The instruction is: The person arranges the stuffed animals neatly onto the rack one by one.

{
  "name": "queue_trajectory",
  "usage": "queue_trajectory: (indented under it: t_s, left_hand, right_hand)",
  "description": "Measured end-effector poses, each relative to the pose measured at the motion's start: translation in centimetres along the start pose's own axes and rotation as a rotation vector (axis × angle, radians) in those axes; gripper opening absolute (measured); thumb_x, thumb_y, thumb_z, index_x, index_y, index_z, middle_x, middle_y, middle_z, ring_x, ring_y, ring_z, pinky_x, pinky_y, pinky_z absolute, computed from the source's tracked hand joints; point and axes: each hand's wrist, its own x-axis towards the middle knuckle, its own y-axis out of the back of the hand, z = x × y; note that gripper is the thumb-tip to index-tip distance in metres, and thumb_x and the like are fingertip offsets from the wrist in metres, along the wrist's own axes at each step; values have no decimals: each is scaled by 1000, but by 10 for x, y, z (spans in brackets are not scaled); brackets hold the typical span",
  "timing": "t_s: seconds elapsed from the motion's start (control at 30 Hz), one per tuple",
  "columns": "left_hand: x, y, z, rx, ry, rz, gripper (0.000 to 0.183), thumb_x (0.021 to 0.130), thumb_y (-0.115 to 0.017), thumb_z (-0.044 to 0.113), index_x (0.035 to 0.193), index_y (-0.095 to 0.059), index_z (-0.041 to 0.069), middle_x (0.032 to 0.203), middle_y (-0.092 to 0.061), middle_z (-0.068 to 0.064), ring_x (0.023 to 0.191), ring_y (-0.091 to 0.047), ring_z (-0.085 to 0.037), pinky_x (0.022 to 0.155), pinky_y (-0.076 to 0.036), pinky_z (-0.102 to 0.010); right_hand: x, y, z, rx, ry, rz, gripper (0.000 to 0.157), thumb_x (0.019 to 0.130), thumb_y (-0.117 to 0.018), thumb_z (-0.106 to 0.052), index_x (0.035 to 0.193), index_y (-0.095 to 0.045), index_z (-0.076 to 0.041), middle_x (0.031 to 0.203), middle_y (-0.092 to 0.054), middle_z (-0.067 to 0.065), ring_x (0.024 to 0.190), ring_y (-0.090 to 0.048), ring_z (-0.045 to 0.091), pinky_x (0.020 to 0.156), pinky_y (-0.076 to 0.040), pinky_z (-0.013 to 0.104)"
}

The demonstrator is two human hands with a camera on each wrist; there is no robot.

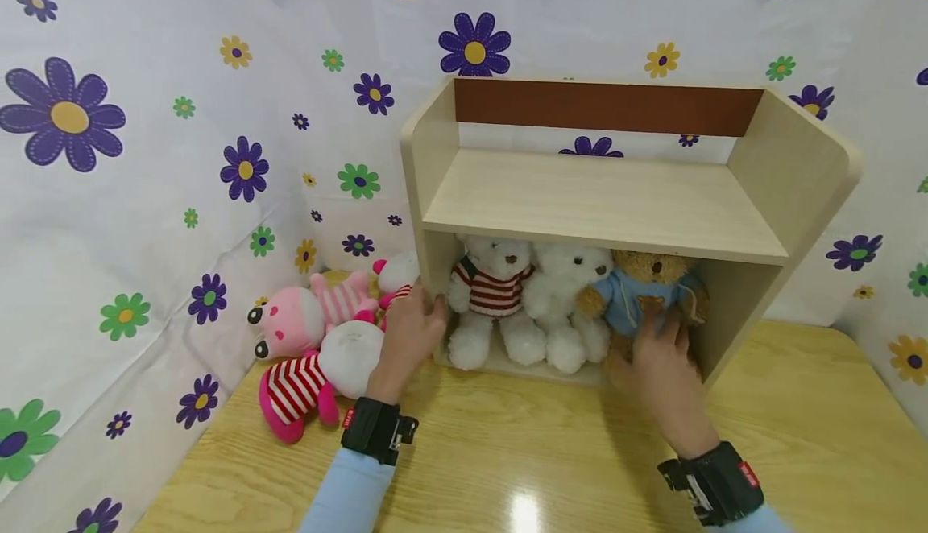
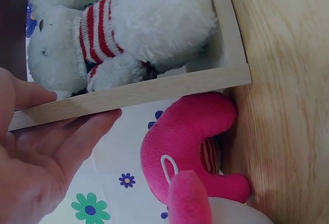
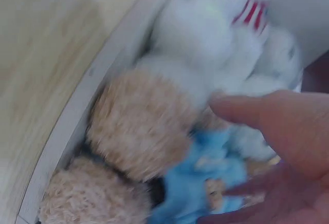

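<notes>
My left hand (image 1: pixel 408 338) grips the left side panel of a pale wooden shelf (image 1: pixel 594 195); in the left wrist view the thumb lies on the inner side and the fingers on the outer side. In the lower compartment, a white bear in a red-striped sweater (image 1: pixel 500 291) sits at the left, beside a plain white bear (image 1: pixel 569 307). At the right end sits a brown bear (image 3: pixel 139 121) in a blue hoodie (image 1: pixel 625 299). My right hand (image 1: pixel 665 376) reaches to that bear, its extended fingers against the hoodie and covering part of it.
Pink and white plush toys, one pink with a striped body (image 1: pixel 290 324) and one with red-striped clothing (image 1: pixel 293 388), lie heaped on the wooden table (image 1: pixel 500 452) left of the shelf. A flower-print cloth (image 1: pixel 275 130) hangs behind.
</notes>
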Motion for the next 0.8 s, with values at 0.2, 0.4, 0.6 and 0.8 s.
queue_trajectory:
  t_s: [0.2, 0.4, 0.6, 0.8]
  left_hand:
    - [-1, -2, -1, 24, -45, 28, 28, 94, -65, 10, 118, -62, -6, 97, -74, -28, 81, -74, -39, 73, -61, -54]
    - [-1, -3, 1, 26, -52, 29, 29, 90, -65, 8, 116, -62, -7, 89, -73, -27, 69, -68, -32, 63, -59, -50]
    - [-1, -2, 0, 43, -11, 11, 34, 91, -65, 9, 121, -62, -6, 101, -74, -28, 76, -71, -34, 69, -61, -51]
    - [-1, -1, -1, 51, -13, 8, 32, 90, -64, 10, 117, -63, -6, 96, -74, -28, 74, -69, -33, 68, -60, -50]
  right_hand:
    - [-19, 3, -6, -142, 97, -82, 96, 66, -96, -28, 142, -50, 11, 147, -43, 41, 122, -49, 69, 73, -56, 69]
    - [-17, -2, 5, -68, 62, -241, 93, 71, -91, -25, 146, -47, 9, 157, -38, 32, 139, -37, 63, 88, -49, 76]
    - [-9, -11, 16, -4, 34, -347, 84, 85, -78, -24, 152, -39, 7, 161, -31, 33, 143, -28, 64, 83, -50, 76]
    - [1, -20, 25, -3, 35, -400, 77, 87, -72, -23, 151, -40, 7, 157, -35, 35, 141, -29, 66, 87, -49, 75]
